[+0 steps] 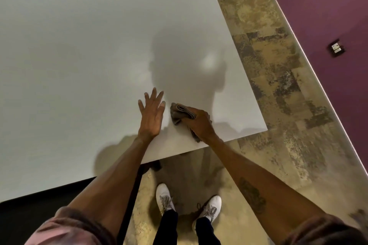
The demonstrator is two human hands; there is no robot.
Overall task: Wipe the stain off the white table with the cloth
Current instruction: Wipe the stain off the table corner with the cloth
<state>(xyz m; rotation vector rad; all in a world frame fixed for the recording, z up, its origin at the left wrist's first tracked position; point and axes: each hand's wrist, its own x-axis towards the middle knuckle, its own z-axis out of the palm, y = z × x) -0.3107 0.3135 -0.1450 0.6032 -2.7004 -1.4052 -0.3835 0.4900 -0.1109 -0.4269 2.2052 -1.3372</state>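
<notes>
A large white table fills most of the view. My right hand grips a folded grey-brown cloth and presses it on the table near the front right corner. My left hand lies flat on the table just left of the cloth, fingers spread, holding nothing. I cannot make out a stain; my head's shadow darkens the surface beyond the hands.
The table's front edge runs just below my wrists and its right edge lies close to the cloth. A mottled tan floor runs to a purple wall with a socket plate. My white shoes stand below the edge.
</notes>
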